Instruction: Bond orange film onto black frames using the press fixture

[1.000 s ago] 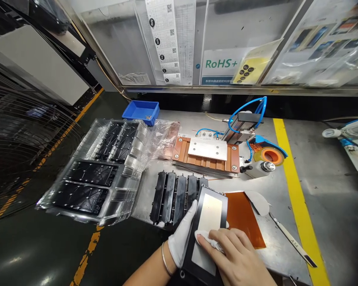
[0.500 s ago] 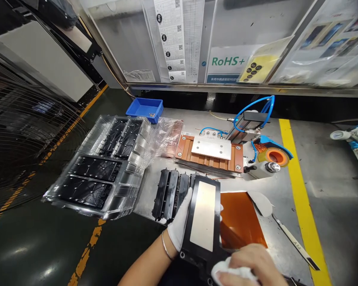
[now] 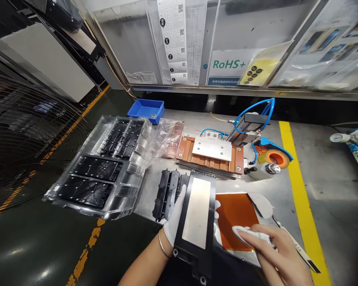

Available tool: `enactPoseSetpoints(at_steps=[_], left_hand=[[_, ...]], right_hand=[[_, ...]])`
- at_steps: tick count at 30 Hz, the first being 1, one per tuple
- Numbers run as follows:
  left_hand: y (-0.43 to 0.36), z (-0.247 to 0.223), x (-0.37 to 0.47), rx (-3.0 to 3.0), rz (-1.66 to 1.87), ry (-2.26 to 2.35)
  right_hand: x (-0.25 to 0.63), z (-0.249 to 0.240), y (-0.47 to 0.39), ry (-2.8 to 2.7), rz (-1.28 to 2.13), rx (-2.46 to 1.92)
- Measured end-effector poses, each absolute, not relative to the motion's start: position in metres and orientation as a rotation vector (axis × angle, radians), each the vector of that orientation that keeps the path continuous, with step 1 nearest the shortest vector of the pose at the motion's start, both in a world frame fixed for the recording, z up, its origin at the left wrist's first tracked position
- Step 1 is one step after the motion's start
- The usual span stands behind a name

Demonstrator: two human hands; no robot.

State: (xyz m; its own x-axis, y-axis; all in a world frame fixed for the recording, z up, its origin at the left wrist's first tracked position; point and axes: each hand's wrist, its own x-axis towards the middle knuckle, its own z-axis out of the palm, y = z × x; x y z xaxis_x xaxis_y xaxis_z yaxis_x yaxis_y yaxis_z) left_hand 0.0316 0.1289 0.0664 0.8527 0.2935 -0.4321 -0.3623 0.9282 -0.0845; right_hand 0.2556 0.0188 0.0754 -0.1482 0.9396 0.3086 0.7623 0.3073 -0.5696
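A black plastic panel (image 3: 197,214) with a pale metal plate set in its face is held tilted up by my left hand (image 3: 174,222), which wears a white glove. The fingers wrap behind the panel, and their tips show at its right edge. My bare right hand (image 3: 279,250) pinches a crumpled white cloth (image 3: 250,234) to the right of the panel, apart from it. Below the cloth, an orange-brown film sheet (image 3: 237,218) lies on the metal table. Several black parts (image 3: 165,194) stand in a row behind my left hand.
On the left, a clear plastic tray (image 3: 127,174) holds several black panels. Behind it sits a blue bin (image 3: 146,109). An orange-brown fixture (image 3: 210,153) with blue air hoses is at the back, beside a bottle (image 3: 264,171) and tape roll (image 3: 276,158). White-handled tweezers (image 3: 301,250) lie at right.
My right hand has moved up and right with the cloth, away from the panel's lower end. The panel has shifted slightly left in my left hand.
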Motion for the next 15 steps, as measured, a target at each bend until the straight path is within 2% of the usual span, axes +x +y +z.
enactPoseSetpoints(at_steps=[12, 15], left_hand=[[0.126, 0.049, 0.040, -0.145, 0.424, 0.394], [0.125, 0.050, 0.039, -0.144, 0.424, 0.389]], right_hand=[[0.225, 0.074, 0.060, -2.027, 0.163, -1.461], [0.222, 0.077, 0.056, -2.105, 0.208, -1.396]])
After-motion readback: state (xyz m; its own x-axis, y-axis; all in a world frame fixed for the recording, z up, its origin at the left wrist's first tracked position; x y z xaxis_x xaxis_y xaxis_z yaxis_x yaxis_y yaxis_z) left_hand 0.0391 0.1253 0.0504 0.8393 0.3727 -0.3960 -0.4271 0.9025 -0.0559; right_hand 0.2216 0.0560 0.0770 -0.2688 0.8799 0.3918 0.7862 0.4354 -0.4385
